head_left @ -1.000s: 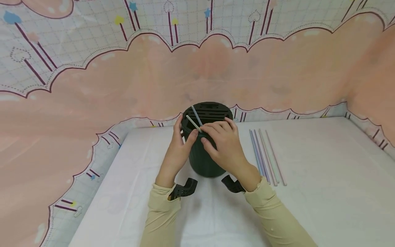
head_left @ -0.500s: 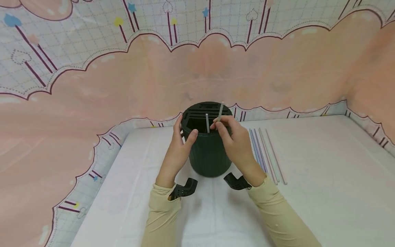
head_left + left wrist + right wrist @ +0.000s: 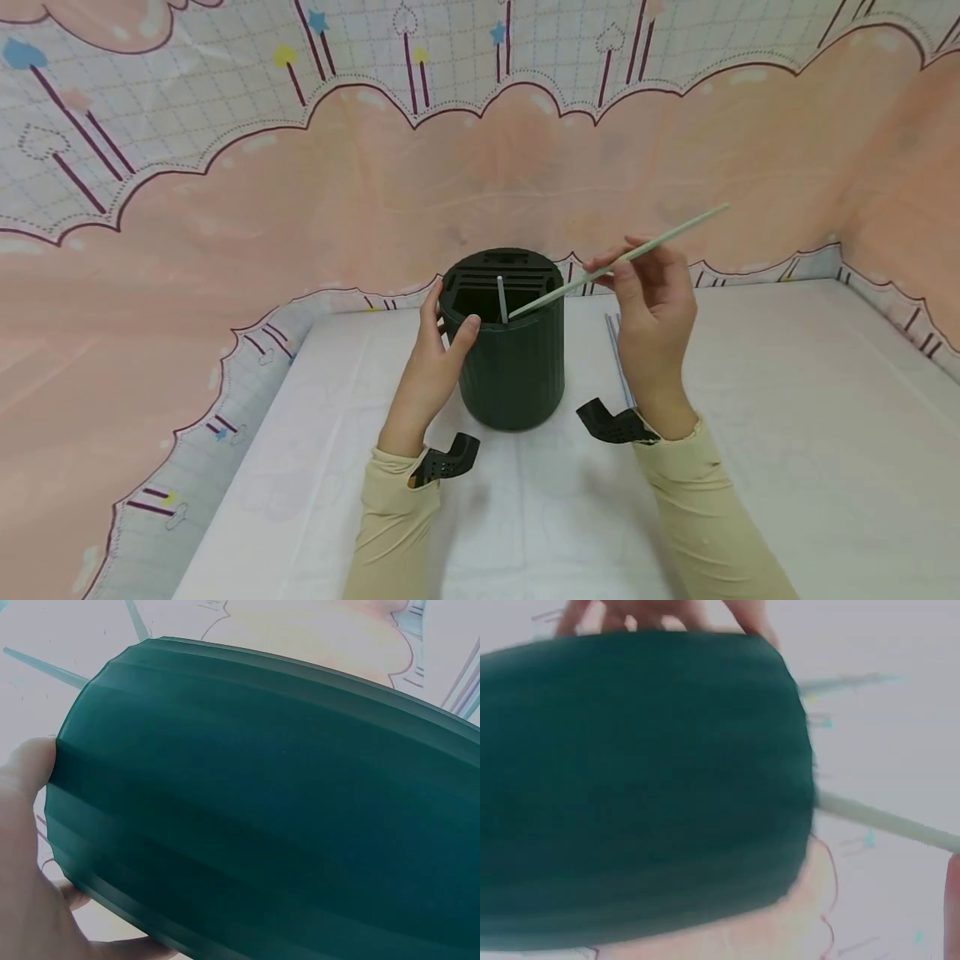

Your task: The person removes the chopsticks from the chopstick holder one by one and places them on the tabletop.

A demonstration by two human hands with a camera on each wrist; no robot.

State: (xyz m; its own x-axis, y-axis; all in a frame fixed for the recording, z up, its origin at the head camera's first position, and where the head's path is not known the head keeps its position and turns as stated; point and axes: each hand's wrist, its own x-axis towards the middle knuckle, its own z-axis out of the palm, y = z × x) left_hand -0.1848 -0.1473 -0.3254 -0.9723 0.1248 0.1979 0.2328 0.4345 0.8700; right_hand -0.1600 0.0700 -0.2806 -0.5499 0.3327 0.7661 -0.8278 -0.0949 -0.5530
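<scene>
A dark green ribbed container [image 3: 512,375] with a slotted top stands on the white table. My left hand [image 3: 426,375] grips its left side, the thumb near the front rim and fingers round the far side. My right hand [image 3: 654,325], raised to the right of the container, pinches a long, thin, pale green stick [image 3: 675,232] near its middle. This stick slants, its lower end at the front of the container's opening. A greyish-blue stick [image 3: 502,296] pokes up out of the same opening. In the left wrist view, the container [image 3: 255,795] fills most of the frame.
Thin blue sticks [image 3: 621,367] lie on the table [image 3: 787,433] to the right, partly hidden behind my right hand and wrist. A printed peach and white cloth [image 3: 480,183] rises behind the table. Black wrist mounts [image 3: 450,460] sit on both wrists.
My right hand has moved from the container's opening up and to the right, drawing the pale green stick out so that much more of it shows. The left hand has kept its grip.
</scene>
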